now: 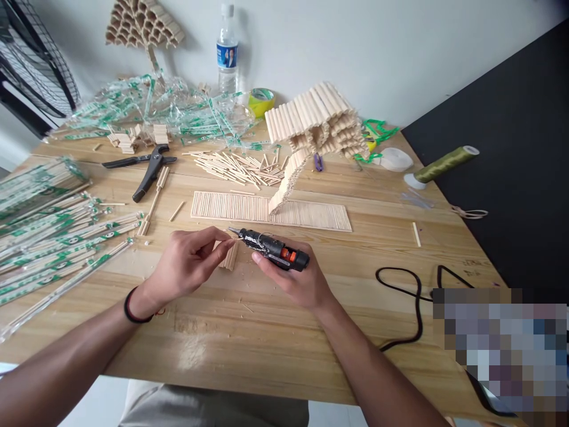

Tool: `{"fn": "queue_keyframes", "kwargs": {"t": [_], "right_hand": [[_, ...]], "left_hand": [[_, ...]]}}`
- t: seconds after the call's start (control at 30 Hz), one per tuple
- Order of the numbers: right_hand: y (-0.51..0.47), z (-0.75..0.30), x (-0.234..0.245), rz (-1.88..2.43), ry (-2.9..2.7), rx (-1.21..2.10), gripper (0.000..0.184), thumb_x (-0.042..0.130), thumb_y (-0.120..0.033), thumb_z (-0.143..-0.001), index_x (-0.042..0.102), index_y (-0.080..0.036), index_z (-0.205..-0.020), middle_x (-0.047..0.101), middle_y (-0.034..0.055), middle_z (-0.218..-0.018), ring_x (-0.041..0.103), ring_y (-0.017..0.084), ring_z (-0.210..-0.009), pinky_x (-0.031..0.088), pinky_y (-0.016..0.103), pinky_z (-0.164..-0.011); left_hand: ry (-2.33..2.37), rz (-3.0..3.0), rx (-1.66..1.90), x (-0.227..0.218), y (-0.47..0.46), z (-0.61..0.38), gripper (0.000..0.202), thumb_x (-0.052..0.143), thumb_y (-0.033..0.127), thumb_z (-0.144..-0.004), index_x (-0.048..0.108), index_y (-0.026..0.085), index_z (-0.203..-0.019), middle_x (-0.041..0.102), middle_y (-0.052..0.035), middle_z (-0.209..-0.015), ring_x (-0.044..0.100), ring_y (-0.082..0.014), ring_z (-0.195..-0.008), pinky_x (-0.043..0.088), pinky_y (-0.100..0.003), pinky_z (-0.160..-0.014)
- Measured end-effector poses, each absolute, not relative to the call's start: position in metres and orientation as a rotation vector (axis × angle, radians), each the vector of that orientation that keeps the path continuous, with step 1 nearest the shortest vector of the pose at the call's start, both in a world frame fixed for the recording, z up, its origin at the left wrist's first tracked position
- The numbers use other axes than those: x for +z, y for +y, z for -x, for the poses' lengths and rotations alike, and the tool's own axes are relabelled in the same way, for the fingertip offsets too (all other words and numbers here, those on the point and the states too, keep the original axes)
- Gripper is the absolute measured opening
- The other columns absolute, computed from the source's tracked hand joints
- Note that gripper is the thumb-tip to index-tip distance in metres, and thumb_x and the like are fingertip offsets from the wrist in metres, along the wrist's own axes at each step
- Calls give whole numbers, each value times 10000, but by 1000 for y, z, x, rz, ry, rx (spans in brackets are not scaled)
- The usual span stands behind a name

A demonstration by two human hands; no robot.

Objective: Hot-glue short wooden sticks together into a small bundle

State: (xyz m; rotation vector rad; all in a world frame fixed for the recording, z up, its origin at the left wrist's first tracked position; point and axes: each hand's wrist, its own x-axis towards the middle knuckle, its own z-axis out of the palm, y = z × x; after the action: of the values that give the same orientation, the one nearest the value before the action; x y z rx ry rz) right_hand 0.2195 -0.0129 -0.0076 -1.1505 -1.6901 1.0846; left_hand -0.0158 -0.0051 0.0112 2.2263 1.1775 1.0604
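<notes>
My right hand [294, 280] grips a black glue gun [269, 247] with an orange trigger, its nozzle pointing left. My left hand [189, 261] pinches a short wooden stick piece [230, 256] right at the nozzle tip, above the wooden table [249, 332]. A black band circles my left wrist. Just beyond the hands lies a flat mat of glued sticks [231, 207], with a curved stick structure [317, 127] rising from it.
Wrapped chopsticks [48, 237] lie in a heap at the left. Black cutters [149, 169] and loose cut sticks [240, 166] sit further back, with empty wrappers, a water bottle [227, 50] and tape. A black cable [413, 296] runs at the right, near a green thread spool [444, 163].
</notes>
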Motion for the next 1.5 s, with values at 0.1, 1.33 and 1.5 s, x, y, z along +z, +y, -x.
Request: {"fn": "queue_keyframes", "kwargs": {"t": [0.1, 1.33, 1.5], "right_hand": [[-13, -219, -7, 1145, -1716, 1041, 246, 720, -366, -955, 642, -235, -763, 571, -27, -669, 483, 153, -616, 422, 308, -605], [-14, -221, -16, 1054, -1915, 741, 152, 678, -145, -937, 605, -250, -855, 638, -12, -758, 611, 172, -670, 461, 283, -639], [-15, -220, -15, 1006, -1948, 646, 155, 678, -123, -937, 605, -247, -879, 637, -22, -769, 620, 165, -660, 471, 268, -627]], "left_hand": [[1208, -2218, 1048, 11, -5, 17, 230, 667, 284, -1047, 740, 164, -865, 373, 106, -503, 295, -76, -443, 247, -211, -437], [1026, -2033, 1028, 11, -10, 15, 244, 608, 197, -1055, 685, 150, -829, 529, 56, -589, 371, -66, -474, 267, -206, -434], [1053, -2000, 1028, 11, -10, 14, 236, 604, 191, -1052, 699, 144, -841, 558, 56, -579, 393, -63, -466, 280, -193, -438]]}}
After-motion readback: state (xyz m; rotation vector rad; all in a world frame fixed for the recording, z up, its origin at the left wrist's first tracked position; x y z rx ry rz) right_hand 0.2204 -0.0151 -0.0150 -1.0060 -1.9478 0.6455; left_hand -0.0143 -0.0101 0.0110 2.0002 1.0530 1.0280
